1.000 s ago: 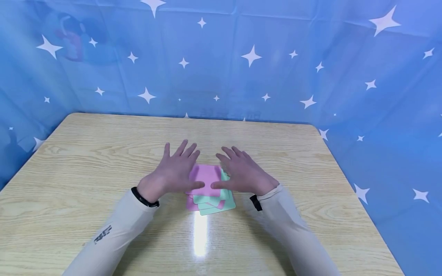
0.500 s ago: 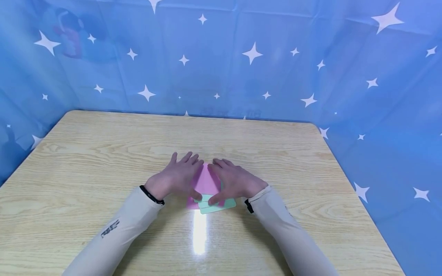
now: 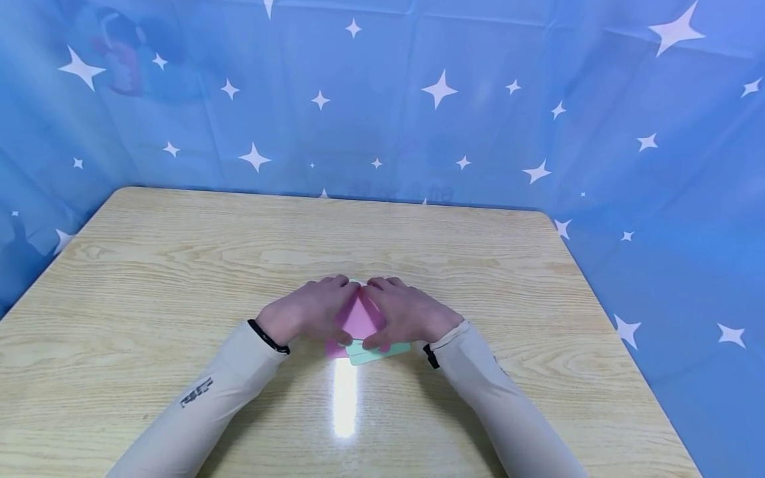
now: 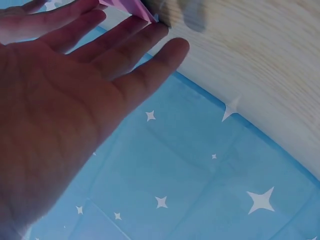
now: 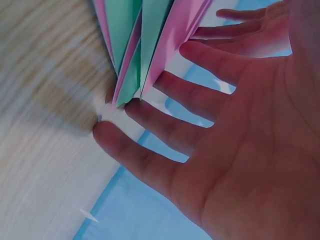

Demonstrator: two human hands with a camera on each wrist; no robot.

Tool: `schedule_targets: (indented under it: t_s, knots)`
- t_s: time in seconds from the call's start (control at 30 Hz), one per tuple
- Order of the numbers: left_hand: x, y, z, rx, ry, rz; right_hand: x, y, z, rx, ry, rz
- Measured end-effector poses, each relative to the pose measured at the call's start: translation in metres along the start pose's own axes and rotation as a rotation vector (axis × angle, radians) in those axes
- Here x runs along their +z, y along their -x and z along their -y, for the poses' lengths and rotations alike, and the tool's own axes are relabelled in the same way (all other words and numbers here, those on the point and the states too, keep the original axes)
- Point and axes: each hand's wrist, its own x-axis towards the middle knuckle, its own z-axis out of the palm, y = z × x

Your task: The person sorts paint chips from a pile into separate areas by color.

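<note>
A loose pile of pink and green cards with rounded corners lies mid-table between the hands. A pink card is on top, and a green card sticks out askew on the near side. My left hand lies along the pile's left side and my right hand along its right, thumbs at the near edge. In the left wrist view, extended fingers reach a pink card's edge. Seen from the right wrist, the fingertips touch the edges of several cards. The far edge is mostly hidden by fingers.
The light wooden table has rounded far corners. A blue cloth backdrop with white stars stands behind it and to the right. A bright reflection shows on the tabletop in front of the pile.
Both hands have come down and inward from spread positions above the pile to its sides. The left fingers have drawn in and the thumbs have moved to the near edge.
</note>
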Motion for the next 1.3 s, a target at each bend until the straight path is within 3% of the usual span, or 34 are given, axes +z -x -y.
schedule_targets:
  t_s: [0.33,0.6,0.87,1.17,1.3]
  knots:
    - [-0.009,0.002,0.000,0.022,-0.040,-0.048,-0.010,0.005,-0.001,-0.033,0.035,-0.062]
    - [-0.035,0.015,0.005,0.092,-0.023,-0.196,-0.031,0.015,-0.002,-0.130,0.021,-0.206]
    - [-0.053,0.030,0.008,0.131,0.044,-0.282,-0.044,0.025,0.002,-0.209,-0.003,-0.361]
    - [-0.060,0.038,0.011,0.116,0.047,-0.248,-0.043,0.023,0.008,-0.255,0.011,-0.400]
    - [-0.061,0.050,0.019,0.095,0.069,-0.227,-0.039,0.015,0.017,-0.282,0.002,-0.400]
